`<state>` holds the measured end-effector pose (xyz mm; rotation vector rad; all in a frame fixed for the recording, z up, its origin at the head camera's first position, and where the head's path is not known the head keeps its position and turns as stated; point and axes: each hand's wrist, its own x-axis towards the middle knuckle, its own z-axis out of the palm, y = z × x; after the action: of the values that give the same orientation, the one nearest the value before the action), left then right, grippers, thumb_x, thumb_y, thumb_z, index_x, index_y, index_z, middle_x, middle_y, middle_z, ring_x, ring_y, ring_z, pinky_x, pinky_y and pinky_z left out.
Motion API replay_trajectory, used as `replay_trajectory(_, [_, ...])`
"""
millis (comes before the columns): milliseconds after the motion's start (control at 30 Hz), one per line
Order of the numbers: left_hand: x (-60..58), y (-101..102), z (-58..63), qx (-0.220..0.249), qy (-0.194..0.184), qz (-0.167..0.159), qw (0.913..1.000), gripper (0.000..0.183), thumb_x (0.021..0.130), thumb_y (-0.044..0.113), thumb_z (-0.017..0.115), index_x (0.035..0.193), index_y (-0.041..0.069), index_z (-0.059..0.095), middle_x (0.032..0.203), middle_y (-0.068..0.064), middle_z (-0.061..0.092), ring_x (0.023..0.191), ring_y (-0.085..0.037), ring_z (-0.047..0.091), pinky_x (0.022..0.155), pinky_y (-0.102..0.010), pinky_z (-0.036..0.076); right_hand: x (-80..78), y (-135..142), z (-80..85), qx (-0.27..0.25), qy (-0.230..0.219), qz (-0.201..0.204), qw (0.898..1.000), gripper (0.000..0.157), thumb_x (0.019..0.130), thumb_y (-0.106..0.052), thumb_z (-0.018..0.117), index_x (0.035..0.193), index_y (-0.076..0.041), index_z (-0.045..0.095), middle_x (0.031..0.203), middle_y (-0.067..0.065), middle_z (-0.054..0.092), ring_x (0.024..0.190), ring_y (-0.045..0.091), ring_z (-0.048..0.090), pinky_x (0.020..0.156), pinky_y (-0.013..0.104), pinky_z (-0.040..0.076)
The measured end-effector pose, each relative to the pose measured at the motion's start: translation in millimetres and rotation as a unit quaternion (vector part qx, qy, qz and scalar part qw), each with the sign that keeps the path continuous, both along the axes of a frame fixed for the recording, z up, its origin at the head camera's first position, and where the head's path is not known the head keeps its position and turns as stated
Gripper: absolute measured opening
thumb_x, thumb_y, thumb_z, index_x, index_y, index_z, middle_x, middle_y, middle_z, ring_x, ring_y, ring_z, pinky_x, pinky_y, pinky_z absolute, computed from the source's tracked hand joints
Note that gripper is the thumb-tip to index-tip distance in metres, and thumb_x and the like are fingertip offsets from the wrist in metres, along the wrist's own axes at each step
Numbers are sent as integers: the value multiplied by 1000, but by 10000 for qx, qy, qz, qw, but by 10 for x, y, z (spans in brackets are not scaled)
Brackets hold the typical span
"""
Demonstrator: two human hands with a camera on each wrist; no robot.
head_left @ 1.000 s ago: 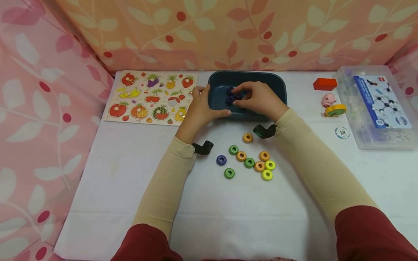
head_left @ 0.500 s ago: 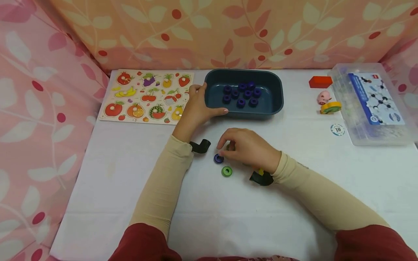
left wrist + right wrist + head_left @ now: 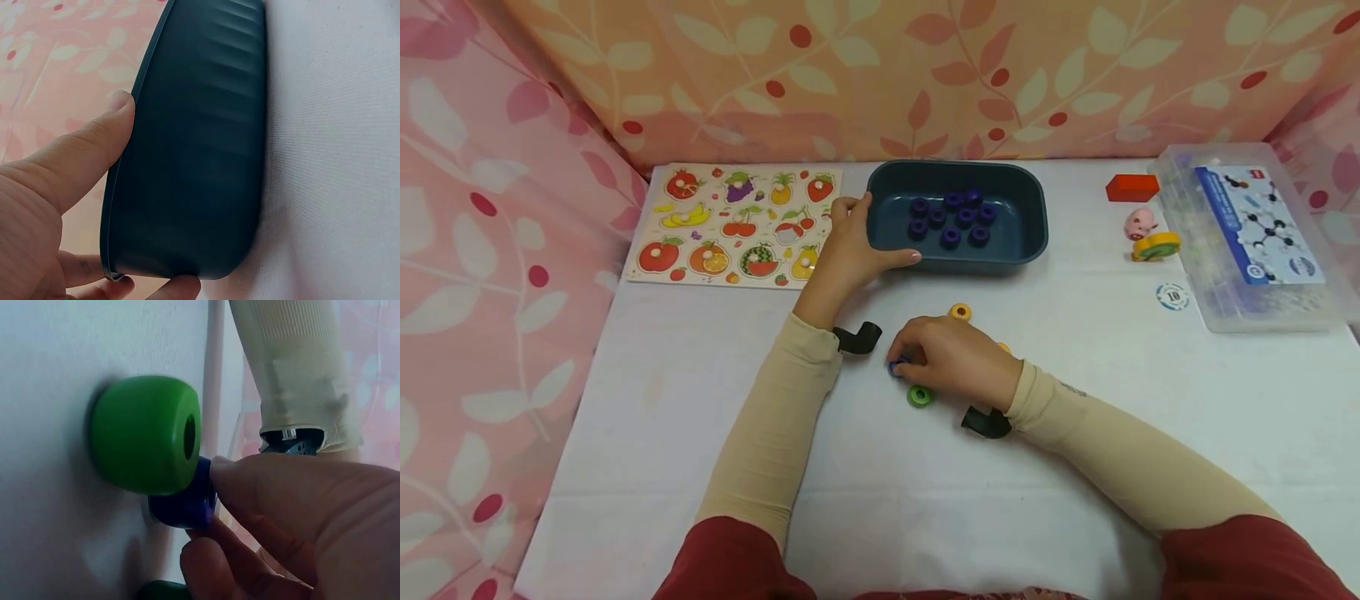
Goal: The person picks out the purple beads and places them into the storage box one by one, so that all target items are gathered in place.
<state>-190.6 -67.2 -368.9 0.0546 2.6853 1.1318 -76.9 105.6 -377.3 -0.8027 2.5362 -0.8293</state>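
Note:
My left hand (image 3: 847, 254) grips the left end of the dark teal tray (image 3: 970, 267). In the left wrist view its thumb lies on the tray's rim and its fingers curl round the corner. Several dark purple ring beads (image 3: 951, 238) lie inside. In front of the tray, my right hand (image 3: 958, 357) pinches a blue bead (image 3: 184, 503) low over the white tablecloth, thumb on one side and fingers on the other. A green bead (image 3: 919, 396) sits just beside it, large in the right wrist view. An orange bead (image 3: 960, 312) shows behind the right hand, which hides other beads.
A fruit puzzle board (image 3: 733, 229) lies left of the tray. To the right are a red block (image 3: 1132, 188), a pink pig toy (image 3: 1141, 223), a yellow-green toy (image 3: 1155, 247), a chip (image 3: 1172, 297) marked 10 and a clear plastic case (image 3: 1247, 312). Patterned curtains stand behind and left.
My right hand has come out of the tray, moved toward me to the blue bead and closed its fingertips on it. The left hand keeps its hold on the tray.

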Motion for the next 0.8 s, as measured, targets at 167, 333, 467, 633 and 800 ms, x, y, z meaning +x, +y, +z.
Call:
replay_trajectory(167, [-6, -2, -4, -7, 24, -1, 10000, 123, 70, 59, 86, 162, 20, 15, 159, -4, 16, 137, -26, 41, 115, -39, 38, 17, -17, 7, 20, -22, 100, 9999, 12, 85, -25, 80, 96, -22, 76, 88, -10, 66, 74, 7, 57, 70, 27, 48])
replay_trajectory(333, [1, 2, -17, -19, -31, 0, 10000, 123, 70, 60, 85, 162, 21, 15, 159, -3, 15, 137, -25, 41, 114, -38, 38, 34, 63, 170, -1, 165, 72, 9998, 11, 86, -28, 79, 96, -26, 75, 84, -15, 64, 71, 4, 56, 69, 26, 47])
replay_trajectory(467, [-1, 6, -23, 44, -43, 0, 10000, 122, 70, 58, 86, 162, 20, 15, 159, -4, 15, 137, -27, 42, 114, -40, 39, -68, 243, 465, -248, 459, -291, 9982, 17, 85, -29, 80, 101, -27, 75, 87, -14, 68, 73, 7, 59, 65, 28, 48])
replay_trajectory(633, [-10, 11, -27, 89, 16, 31, 10000, 122, 70, 56, 86, 162, 18, 16, 158, -6, 17, 137, -27, 41, 116, -39, 37, -451, 477, 668, -463, 595, -1405, 9872, 26, 86, -33, 81, 109, -24, 74, 91, -6, 69, 75, 12, 61, 61, 31, 51])
replay_trajectory(800, [-4, 10, -18, 80, 21, 58, 9999, 121, 71, 55, 87, 162, 17, 17, 158, -6, 17, 139, -27, 39, 117, -39, 35, -905, 561, 563, -338, 514, -2000, 9779, 32, 86, -38, 79, 114, -21, 75, 101, 3, 69, 80, 19, 62, 68, 31, 49])
